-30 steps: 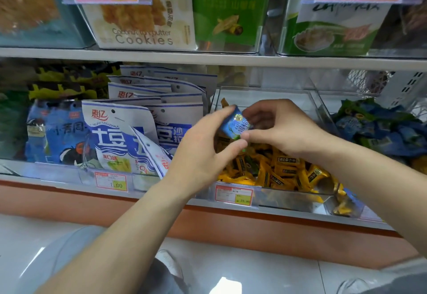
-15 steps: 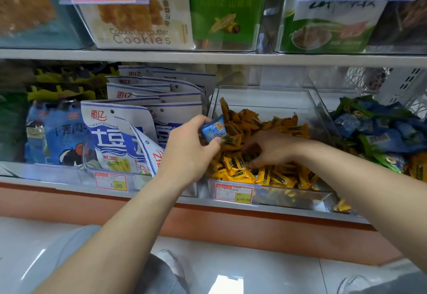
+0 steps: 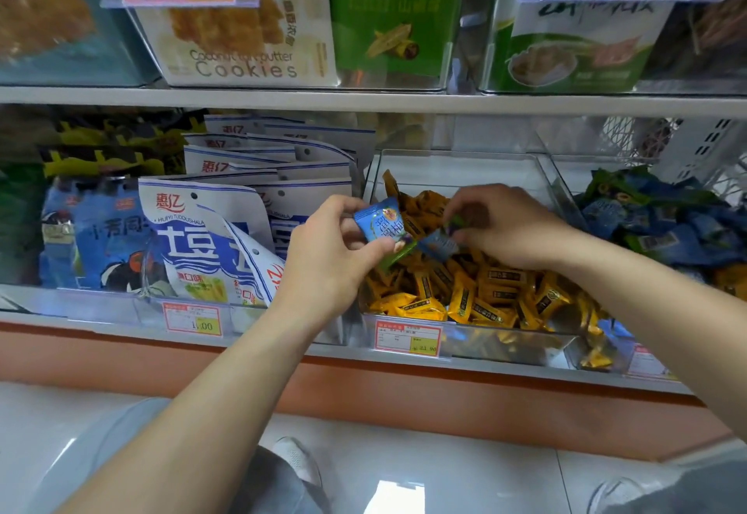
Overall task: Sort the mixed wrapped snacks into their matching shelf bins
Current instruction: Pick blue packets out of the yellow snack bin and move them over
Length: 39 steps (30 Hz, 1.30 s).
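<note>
Left hand (image 3: pixel 323 259) pinches a blue snack (image 3: pixel 380 221), right hand (image 3: pixel 511 226) grips a second blue packet (image 3: pixel 438 245), over the yellow-candy bin (image 3: pixel 465 168); white-blue pouches (image 3: pixel 202 238) at nine o'clock.

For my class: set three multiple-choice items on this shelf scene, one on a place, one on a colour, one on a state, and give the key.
1. The right hand reaches over which bin?
A. the bin of yellow snacks
B. the bin with the cookie box
C. the bin of white and blue bags

2. The left hand holds a wrapped snack coloured:
A. red
B. blue
C. black

3. The right hand is:
A. flat and open
B. pinching a second small snack
C. gripping a price tag

Key: 1 A, yellow wrappers lie right below it; 2 B, the wrapper shows blue; 3 B, its fingertips close on a blue packet.
</note>
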Each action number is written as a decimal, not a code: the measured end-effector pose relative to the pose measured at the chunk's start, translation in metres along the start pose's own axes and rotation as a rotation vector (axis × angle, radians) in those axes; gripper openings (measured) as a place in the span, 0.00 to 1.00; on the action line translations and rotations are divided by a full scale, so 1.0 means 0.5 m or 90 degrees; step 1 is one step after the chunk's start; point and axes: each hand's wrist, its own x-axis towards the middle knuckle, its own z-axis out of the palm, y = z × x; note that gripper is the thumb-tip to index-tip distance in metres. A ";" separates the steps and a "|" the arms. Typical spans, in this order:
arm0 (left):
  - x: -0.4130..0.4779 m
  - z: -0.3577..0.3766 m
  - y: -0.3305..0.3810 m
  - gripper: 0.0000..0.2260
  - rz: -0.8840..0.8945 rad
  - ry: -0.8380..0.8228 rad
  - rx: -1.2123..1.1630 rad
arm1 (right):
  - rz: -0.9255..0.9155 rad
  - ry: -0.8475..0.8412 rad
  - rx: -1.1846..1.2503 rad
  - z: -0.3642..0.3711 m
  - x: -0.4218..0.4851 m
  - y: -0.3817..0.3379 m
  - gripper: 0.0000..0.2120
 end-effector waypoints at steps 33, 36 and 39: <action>-0.004 0.025 0.003 0.13 0.110 -0.066 0.072 | -0.115 -0.037 -0.119 0.037 -0.011 0.028 0.07; -0.005 0.024 0.003 0.13 0.117 -0.073 0.072 | -0.074 -0.277 -0.106 0.062 -0.029 0.024 0.07; -0.006 0.025 0.005 0.13 0.119 -0.079 0.068 | -0.039 -0.300 -0.154 0.078 -0.028 0.031 0.12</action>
